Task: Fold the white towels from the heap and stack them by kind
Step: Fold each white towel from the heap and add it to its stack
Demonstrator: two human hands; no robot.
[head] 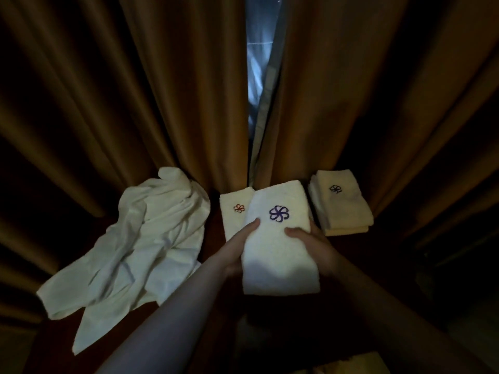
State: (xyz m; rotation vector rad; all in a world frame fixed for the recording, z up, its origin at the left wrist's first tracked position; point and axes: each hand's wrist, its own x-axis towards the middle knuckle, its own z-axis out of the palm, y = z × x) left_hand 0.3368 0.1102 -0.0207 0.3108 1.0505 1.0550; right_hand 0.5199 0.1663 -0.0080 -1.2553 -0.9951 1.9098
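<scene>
Fingers of both hands clasped a folded white towel [279, 238] by its sides, the left hand [237, 249] and right hand [316, 247] each with a thumb laid on top. It bore a purple flower mark and hung between a folded towel with an orange mark [233, 211] and, to the right, a stack of folded towels [340, 203]. At the left lay the crumpled heap [135, 247], before brown curtains [162, 90].

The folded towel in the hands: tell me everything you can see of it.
The folded towel is white terry-like cloth, folded into a thick oblong, with a purple pinwheel-flower emblem on top. The left hand and right hand grip its long sides, thumbs on top. It partly hides the orange-emblem towel behind it.
</scene>
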